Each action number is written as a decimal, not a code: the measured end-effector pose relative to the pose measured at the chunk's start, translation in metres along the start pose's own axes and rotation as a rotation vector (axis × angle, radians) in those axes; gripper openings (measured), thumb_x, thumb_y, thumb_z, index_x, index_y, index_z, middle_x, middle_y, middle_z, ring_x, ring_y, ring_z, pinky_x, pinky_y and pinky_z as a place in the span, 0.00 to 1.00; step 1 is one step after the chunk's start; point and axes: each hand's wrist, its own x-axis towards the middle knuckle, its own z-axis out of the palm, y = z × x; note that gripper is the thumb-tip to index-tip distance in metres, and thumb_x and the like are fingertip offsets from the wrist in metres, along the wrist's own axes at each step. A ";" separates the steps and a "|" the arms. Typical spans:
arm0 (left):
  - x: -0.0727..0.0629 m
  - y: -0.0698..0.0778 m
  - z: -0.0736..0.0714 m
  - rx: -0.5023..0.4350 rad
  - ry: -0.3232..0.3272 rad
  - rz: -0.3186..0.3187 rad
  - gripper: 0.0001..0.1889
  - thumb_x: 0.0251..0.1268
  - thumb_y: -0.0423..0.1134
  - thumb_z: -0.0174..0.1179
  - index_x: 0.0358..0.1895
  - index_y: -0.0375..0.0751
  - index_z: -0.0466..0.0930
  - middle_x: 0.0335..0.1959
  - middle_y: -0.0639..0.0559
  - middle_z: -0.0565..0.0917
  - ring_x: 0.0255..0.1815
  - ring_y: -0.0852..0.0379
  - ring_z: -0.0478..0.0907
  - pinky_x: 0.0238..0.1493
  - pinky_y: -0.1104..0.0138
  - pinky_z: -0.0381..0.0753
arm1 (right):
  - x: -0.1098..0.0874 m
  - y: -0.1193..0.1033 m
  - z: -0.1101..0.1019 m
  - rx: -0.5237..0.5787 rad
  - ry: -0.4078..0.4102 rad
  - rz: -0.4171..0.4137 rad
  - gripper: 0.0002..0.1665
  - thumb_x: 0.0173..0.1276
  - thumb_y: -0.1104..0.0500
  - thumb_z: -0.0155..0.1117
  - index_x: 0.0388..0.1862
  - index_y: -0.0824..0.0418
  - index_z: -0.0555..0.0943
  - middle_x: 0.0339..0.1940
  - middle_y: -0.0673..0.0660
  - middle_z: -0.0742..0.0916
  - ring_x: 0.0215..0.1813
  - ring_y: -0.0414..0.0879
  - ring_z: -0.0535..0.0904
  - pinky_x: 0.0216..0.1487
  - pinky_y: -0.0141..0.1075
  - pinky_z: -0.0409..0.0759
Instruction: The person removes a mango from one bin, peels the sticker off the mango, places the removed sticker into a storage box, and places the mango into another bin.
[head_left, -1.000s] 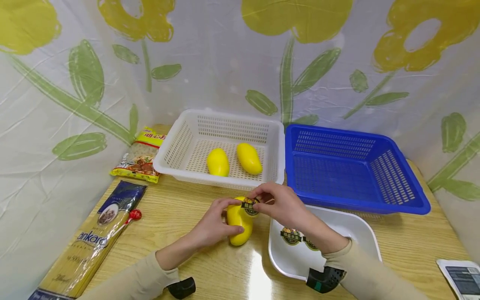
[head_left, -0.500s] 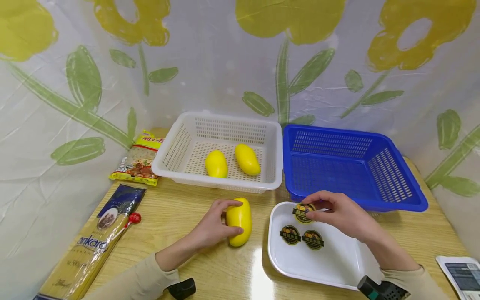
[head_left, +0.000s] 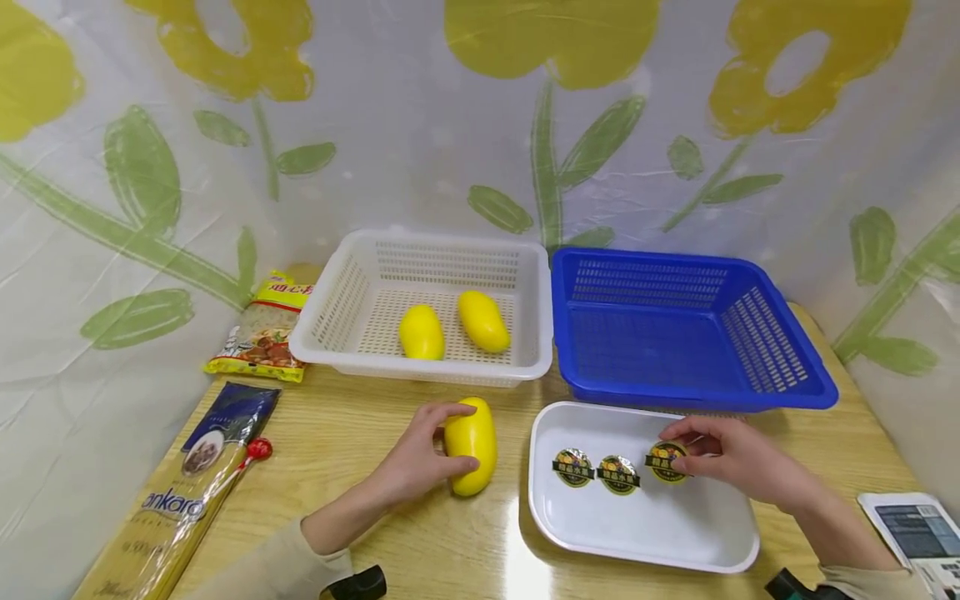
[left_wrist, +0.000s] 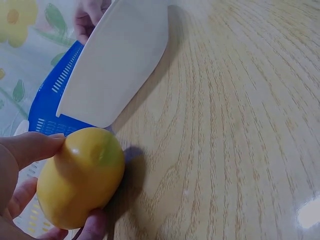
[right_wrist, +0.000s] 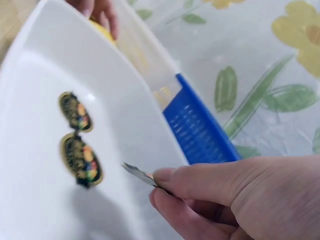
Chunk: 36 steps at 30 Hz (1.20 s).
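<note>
On the wooden table a yellow mango (head_left: 476, 446) lies in front of the white basket. My left hand (head_left: 420, 457) grips it from the left side, thumb and fingers around it, as the left wrist view also shows. Over the white tray (head_left: 600, 533) my right hand (head_left: 731, 457) pinches a round black-and-gold sticker (head_left: 664, 462) between thumb and fingertips. In the right wrist view that sticker (right_wrist: 140, 174) is seen nearly edge-on, raised above the tray floor. Two similar stickers, a left one (head_left: 573, 468) and a right one (head_left: 618, 475), lie side by side in the tray.
Behind stand a white basket (head_left: 420, 371) with two mangoes (head_left: 483, 322) and a blue basket (head_left: 697, 398). At the left lie a yellow food bag (head_left: 262, 329), a spaghetti pack (head_left: 172, 500) and a red lollipop (head_left: 258, 449). A white packet (head_left: 918, 533) lies at the right.
My right hand has moved away from the mango, rightwards over the tray, carrying the sticker between its fingertips. My left hand keeps its grip on the mango. The view has shifted slightly.
</note>
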 end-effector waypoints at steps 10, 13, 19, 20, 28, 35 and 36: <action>0.000 0.000 -0.002 0.020 0.030 -0.015 0.32 0.49 0.35 0.75 0.61 0.52 0.76 0.63 0.40 0.64 0.52 0.45 0.70 0.42 0.63 0.79 | 0.005 0.004 0.007 -0.170 0.048 -0.080 0.09 0.64 0.61 0.70 0.43 0.58 0.83 0.39 0.48 0.86 0.39 0.34 0.80 0.39 0.31 0.80; 0.000 0.001 -0.002 0.021 0.026 -0.010 0.32 0.49 0.35 0.75 0.61 0.52 0.76 0.63 0.40 0.64 0.52 0.45 0.70 0.41 0.64 0.78 | 0.007 0.004 0.007 -0.163 0.030 -0.080 0.08 0.63 0.61 0.70 0.41 0.57 0.84 0.37 0.48 0.86 0.38 0.34 0.80 0.38 0.31 0.80; -0.001 0.004 -0.002 0.014 0.016 0.002 0.32 0.49 0.35 0.76 0.61 0.50 0.76 0.61 0.39 0.65 0.52 0.45 0.70 0.40 0.63 0.78 | 0.012 0.003 0.008 -0.120 -0.042 -0.060 0.09 0.64 0.61 0.69 0.43 0.59 0.84 0.38 0.50 0.86 0.38 0.34 0.81 0.38 0.31 0.80; -0.001 0.004 -0.002 0.015 0.015 0.003 0.32 0.48 0.35 0.76 0.61 0.49 0.76 0.61 0.39 0.65 0.52 0.45 0.70 0.40 0.63 0.78 | 0.013 0.004 0.009 -0.129 -0.054 -0.058 0.09 0.64 0.61 0.69 0.42 0.59 0.84 0.38 0.49 0.86 0.38 0.34 0.80 0.38 0.31 0.79; 0.000 0.002 -0.002 0.032 0.010 -0.011 0.32 0.49 0.35 0.75 0.61 0.50 0.75 0.62 0.40 0.64 0.52 0.45 0.70 0.42 0.63 0.79 | 0.024 0.005 0.020 -0.282 -0.084 -0.066 0.09 0.54 0.65 0.72 0.34 0.56 0.84 0.31 0.44 0.84 0.33 0.32 0.74 0.33 0.30 0.74; 0.000 0.004 -0.001 0.014 -0.014 0.006 0.33 0.50 0.34 0.74 0.62 0.47 0.75 0.63 0.38 0.63 0.53 0.43 0.70 0.41 0.63 0.81 | 0.025 0.012 0.029 -0.446 0.000 -0.138 0.16 0.43 0.67 0.74 0.29 0.52 0.80 0.25 0.39 0.77 0.30 0.32 0.68 0.32 0.31 0.70; -0.001 0.005 -0.001 0.008 -0.017 0.010 0.33 0.50 0.34 0.74 0.62 0.47 0.75 0.63 0.38 0.63 0.53 0.43 0.70 0.41 0.63 0.81 | 0.024 0.013 0.030 -0.465 0.013 -0.146 0.17 0.42 0.68 0.74 0.28 0.51 0.80 0.25 0.39 0.77 0.30 0.31 0.68 0.32 0.31 0.70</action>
